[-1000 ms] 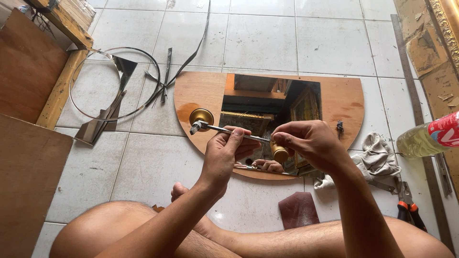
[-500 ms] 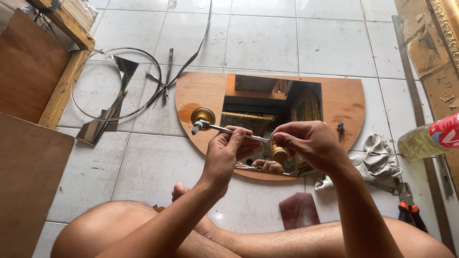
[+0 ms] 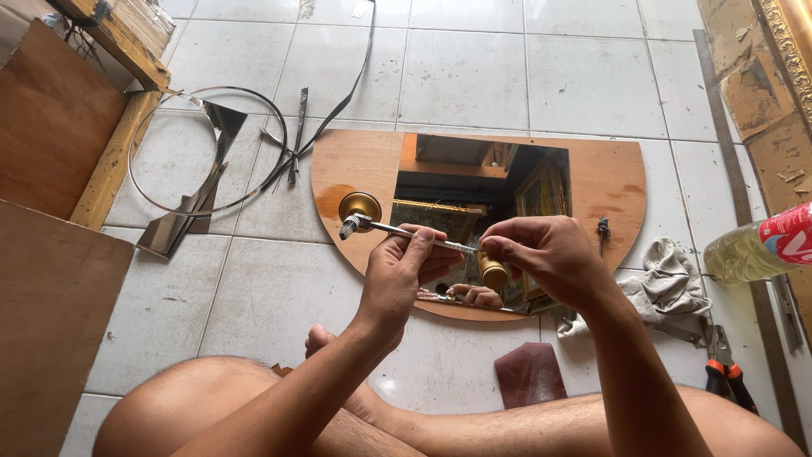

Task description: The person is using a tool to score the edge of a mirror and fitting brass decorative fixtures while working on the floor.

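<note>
My left hand (image 3: 404, 269) pinches the thin metal shaft of a small tool (image 3: 397, 230), whose silver head points left. At the shaft's right end, my right hand (image 3: 551, 256) grips the tool's brass-coloured handle (image 3: 493, 272). Both hands hover above a half-round wooden board (image 3: 342, 169) with a rectangular mirror (image 3: 457, 195) set in its middle. A round brass knob (image 3: 362, 205) sits on the board just behind the tool's head. My bare legs are crossed on the tiled floor below.
Left lie a metal ring (image 3: 144, 190), mirror offcuts (image 3: 182, 222) and dark strips (image 3: 298, 144). Plywood sheets (image 3: 42, 313) and a wooden beam (image 3: 110, 161) stand further left. Right are a rag (image 3: 668, 283), a plastic bottle (image 3: 761, 245), orange-handled pliers (image 3: 726, 372) and a dark red pad (image 3: 529, 372).
The hands and the tool have stayed almost still; the tool's head has dipped very slightly toward the brass knob.
</note>
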